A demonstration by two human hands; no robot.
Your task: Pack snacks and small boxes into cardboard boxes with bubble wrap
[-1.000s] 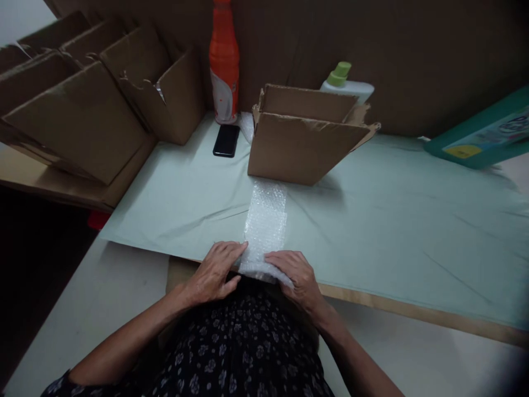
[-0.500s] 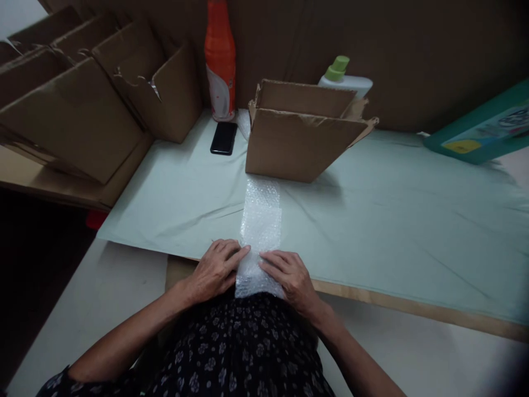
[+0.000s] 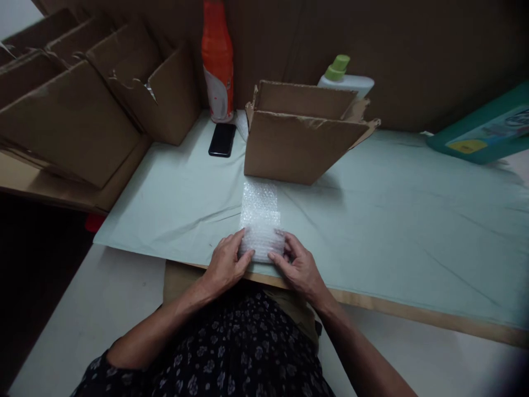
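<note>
A strip of clear bubble wrap (image 3: 261, 198) lies on the pale green cloth near the table's front edge. Its near end is folded over on itself, making a thicker layered part. My left hand (image 3: 228, 259) grips the left side of this fold, thumb along the near edge and fingers further up. On the opposite side my right hand (image 3: 296, 263) holds it the same way, with the fingertips partly behind the plastic. Whether anything lies inside the fold I cannot tell. Just beyond the strip's far end stands an open cardboard box (image 3: 289, 146).
Several open cardboard boxes (image 3: 70, 121) stand at the left. A black phone (image 3: 222, 139) lies before an orange bottle (image 3: 217, 66). Behind the middle box is a white bottle with a green cap (image 3: 346, 81). A teal container (image 3: 479, 129) leans at the right.
The near end of the bubble wrap, which hung over the table edge against my clothes, is now folded up onto the strip. Both hands have moved slightly away from my body with it.
</note>
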